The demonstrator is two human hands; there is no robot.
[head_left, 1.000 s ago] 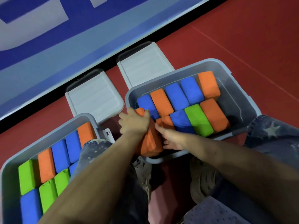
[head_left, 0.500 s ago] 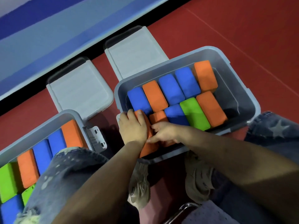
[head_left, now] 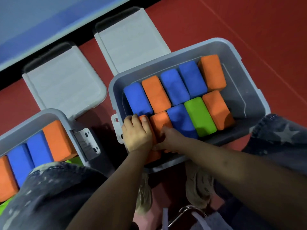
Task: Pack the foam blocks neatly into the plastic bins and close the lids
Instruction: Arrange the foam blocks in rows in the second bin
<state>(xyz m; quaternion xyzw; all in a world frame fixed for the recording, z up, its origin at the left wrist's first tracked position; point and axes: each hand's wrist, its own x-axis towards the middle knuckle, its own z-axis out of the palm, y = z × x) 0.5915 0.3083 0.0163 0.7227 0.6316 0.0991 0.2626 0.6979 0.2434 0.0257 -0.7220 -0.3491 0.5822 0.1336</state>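
A grey plastic bin [head_left: 235, 52] on the red floor holds two rows of blue, orange and green foam blocks. My left hand [head_left: 137, 132] lies on top of an orange block [head_left: 155, 156] at the bin's near left corner, fingers wrapped over its far end. My right hand [head_left: 167, 138] presses beside it, against the neighbouring orange block [head_left: 159, 120]. A second bin [head_left: 54, 113] at the lower left holds orange and blue blocks, partly hidden by my knee. Two grey lids, the left lid [head_left: 64, 83] and the right lid [head_left: 131, 42], lie flat behind the bins.
My knees in dark jeans frame the view, one knee [head_left: 49, 193] over the left bin, the other knee [head_left: 280, 138] by the right bin. My shoes [head_left: 197, 185] rest below the bin. A blue mat [head_left: 49, 22] runs along the far edge.
The orange block under my left hand has gone from tilted above the rim down into the bin's corner. The view has shifted right, pushing the left bin toward the edge.
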